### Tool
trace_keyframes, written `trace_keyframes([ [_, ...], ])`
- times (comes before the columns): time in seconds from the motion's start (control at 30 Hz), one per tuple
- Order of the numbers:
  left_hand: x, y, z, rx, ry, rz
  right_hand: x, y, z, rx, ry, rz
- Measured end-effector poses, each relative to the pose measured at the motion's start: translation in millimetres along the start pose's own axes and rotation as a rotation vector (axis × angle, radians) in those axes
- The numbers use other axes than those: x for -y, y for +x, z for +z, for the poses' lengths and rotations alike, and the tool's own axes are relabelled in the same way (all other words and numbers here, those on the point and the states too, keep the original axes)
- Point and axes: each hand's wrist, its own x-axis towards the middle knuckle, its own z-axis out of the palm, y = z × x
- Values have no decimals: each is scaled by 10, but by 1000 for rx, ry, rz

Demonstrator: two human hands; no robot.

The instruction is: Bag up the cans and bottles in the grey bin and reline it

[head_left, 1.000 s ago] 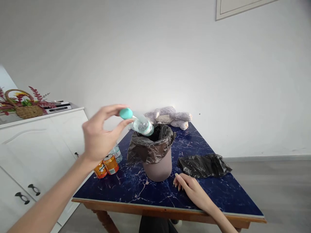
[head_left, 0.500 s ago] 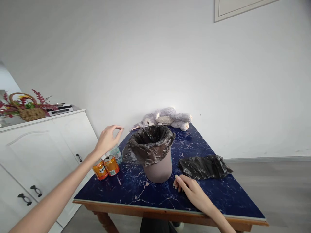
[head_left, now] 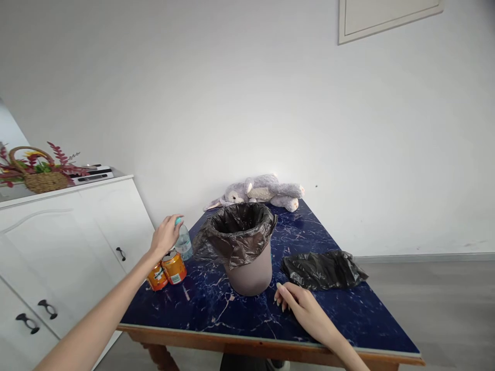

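A clear water bottle (head_left: 184,245) stands on the blue tabletop (head_left: 216,314), just behind two orange soda cans (head_left: 175,268). The left hand (head_left: 167,234) pinches its green cap (head_left: 178,221). The right hand (head_left: 297,301) rests loosely bent, fingers a bit apart, near the bag-lined trash bin (head_left: 251,279). A black plastic bag (head_left: 324,270) lies beyond.

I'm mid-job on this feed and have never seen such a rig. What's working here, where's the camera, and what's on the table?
No machine: these are a person's two bare hands, seen from a camera on their head, looking forward and down. The left hand has its fingers at the turquoise cap of a clear bottle, behind two orange cans; how firmly is unclear. The right hand rests on the blue table, nothing visible in it. Mid-table stands a bin with a black liner; a black bag lies to its right, a plush toy behind.
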Motion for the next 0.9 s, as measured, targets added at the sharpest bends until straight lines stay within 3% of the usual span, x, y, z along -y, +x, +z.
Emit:
trace_keyframes([
  [0.07, -194, 9, -201, -193, -90, 40, 5, 0, 0, -1, -9, 2],
  [0.13, -480, 10, -474, -486, -291, 121, 11, -4, -3, -4, -19, 5],
  [0.17, -648, 0, -620, -577, -393, 174, 13, -7, -4, -5, -22, 5],
  [0.23, -1004, -45, -884, -631, -550, 262, 15, -11, -7, -1, -26, 7],
  [0.37, -1587, -215, -1131, -450, -724, 384, 7, -13, -8, 2, -29, 7],
  [0.5, -1821, -350, -1053, -111, -733, 474, 12, -26, -7, 0, -20, 12],
  [0.57, -1795, -349, -977, -40, -725, 469, 24, -35, -9, 5, -13, 20],
  [0.63, -1662, -289, -890, -81, -713, 392, 37, -39, -12, 8, -17, 22],
  [0.77, -1083, -70, -644, -160, -461, 191, 40, -31, -17, 7, -29, 10],
  [0.83, -704, 1, -501, -36, -168, 108, 27, -27, -17, 7, -35, 6],
  [0.9, -347, -6, -374, 175, 56, 47, 10, -25, -16, 6, -41, -1],
])
